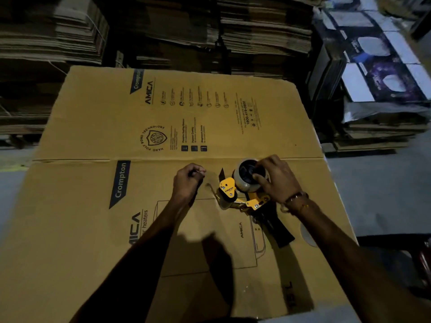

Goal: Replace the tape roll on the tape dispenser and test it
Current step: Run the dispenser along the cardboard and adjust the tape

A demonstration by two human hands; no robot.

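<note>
A yellow tape dispenser (229,188) with a black handle (279,231) lies on its side on a flattened cardboard box (93,127). A clear tape roll (245,183) sits on its spool. My right hand (277,178) grips the roll from the right, fingers on the hub. My left hand (189,180) is just left of the dispenser, fingers pinched together on what looks like the free end of clear tape; the strip itself is hard to make out.
Tall stacks of flattened cartons (263,31) stand behind the box. Printed product boxes (382,73) are piled at the right. Grey floor (363,190) shows on both sides of the cardboard.
</note>
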